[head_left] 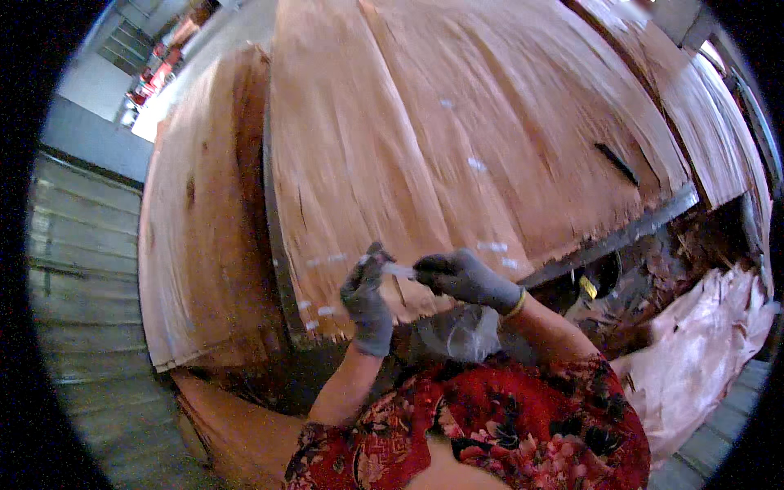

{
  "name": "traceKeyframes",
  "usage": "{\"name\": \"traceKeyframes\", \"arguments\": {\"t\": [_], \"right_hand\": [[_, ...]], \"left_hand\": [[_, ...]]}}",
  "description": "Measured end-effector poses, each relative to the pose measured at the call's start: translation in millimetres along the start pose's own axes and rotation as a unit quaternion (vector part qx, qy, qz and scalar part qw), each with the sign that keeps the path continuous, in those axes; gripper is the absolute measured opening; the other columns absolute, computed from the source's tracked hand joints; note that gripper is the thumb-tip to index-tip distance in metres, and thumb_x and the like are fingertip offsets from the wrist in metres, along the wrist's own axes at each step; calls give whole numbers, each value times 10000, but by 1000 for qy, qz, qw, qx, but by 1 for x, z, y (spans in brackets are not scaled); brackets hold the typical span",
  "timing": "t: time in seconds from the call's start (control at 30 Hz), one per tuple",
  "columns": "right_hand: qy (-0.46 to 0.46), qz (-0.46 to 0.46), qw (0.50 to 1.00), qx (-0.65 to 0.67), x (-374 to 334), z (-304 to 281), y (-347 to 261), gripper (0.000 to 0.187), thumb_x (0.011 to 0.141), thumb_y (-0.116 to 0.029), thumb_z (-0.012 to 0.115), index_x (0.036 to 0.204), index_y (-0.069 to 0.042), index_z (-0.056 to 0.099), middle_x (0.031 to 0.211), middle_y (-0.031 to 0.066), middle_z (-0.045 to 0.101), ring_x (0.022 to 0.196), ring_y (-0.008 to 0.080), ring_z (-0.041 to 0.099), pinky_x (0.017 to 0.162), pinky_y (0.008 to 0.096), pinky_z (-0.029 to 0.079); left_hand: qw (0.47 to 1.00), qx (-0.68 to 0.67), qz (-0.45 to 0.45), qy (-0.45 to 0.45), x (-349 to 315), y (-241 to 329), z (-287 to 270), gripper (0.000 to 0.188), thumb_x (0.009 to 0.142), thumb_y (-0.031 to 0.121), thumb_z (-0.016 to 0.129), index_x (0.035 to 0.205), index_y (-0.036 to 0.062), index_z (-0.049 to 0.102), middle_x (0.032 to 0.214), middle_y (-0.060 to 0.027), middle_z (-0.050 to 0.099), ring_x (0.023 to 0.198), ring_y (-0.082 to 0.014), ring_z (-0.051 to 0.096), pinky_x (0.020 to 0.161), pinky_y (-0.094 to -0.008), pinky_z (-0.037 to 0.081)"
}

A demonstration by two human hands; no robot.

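Note:
Both my hands wear grey gloves with darker fingertips. Between them, above the near edge of a wide veneer sheet (351,163), a short whitish strip of tape (398,270) is stretched. My left hand (369,306) pinches its left end, and the fingers of my right hand (474,282) close on its right end. Small white tape pieces (476,164) are stuck on the veneer, several of them close to my hands. A lengthwise seam or fold runs up the sheet. Below my right hand, a clear plastic bag-like thing (464,335) hangs by the table edge.
A dark, narrow tool (617,163) lies on the veneer at the right. Another veneer stack (196,212) stands left, across a dark gap, and more sheets (710,122) are far right. Crumpled veneer (694,359) and a yellow object (588,287) are at the lower right.

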State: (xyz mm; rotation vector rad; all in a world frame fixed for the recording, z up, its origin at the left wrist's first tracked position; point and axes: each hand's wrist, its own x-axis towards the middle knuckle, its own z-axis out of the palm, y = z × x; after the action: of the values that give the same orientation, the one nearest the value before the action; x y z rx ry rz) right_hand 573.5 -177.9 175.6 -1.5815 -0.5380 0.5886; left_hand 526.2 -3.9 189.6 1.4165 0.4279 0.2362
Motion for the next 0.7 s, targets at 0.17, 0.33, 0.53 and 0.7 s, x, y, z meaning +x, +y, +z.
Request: {"name": "traceKeyframes", "arguments": {"t": [0.17,0.33,0.53,0.7], "right_hand": [[48,-10,997,53,-31,-92,16,209,796,-23,551,992,3,618,848,20,625,757,86,539,692,246,457],[396,-25,837,-378,-73,-228,53,224,795,-80,532,993,-31,624,904,103,658,793,235,628,703,337,488],[530,256,635,-501,-127,-363,103,437,771,-34,500,1207,-73,501,1205,194,472,1073,336,505,868,402,440],[484,332,595,-549,-132,-394,140,349,809,-112,452,1147,-41,496,1102,205,539,947,352,563,773,433,472]], "left_hand": [[987,5,110,121,19,30,-34,269,857,186,567,1021,-22,616,903,-59,620,826,-121,544,755,-254,428],[975,-115,131,138,27,29,-91,268,830,224,609,961,-9,633,913,-69,622,838,-158,562,784,-284,432],[968,6,120,222,-10,32,-139,200,817,200,626,882,10,621,856,-74,620,822,-181,577,773,-315,451],[949,-13,117,292,-36,44,-159,159,822,171,618,862,17,609,845,-74,616,796,-187,578,741,-309,474]]}}
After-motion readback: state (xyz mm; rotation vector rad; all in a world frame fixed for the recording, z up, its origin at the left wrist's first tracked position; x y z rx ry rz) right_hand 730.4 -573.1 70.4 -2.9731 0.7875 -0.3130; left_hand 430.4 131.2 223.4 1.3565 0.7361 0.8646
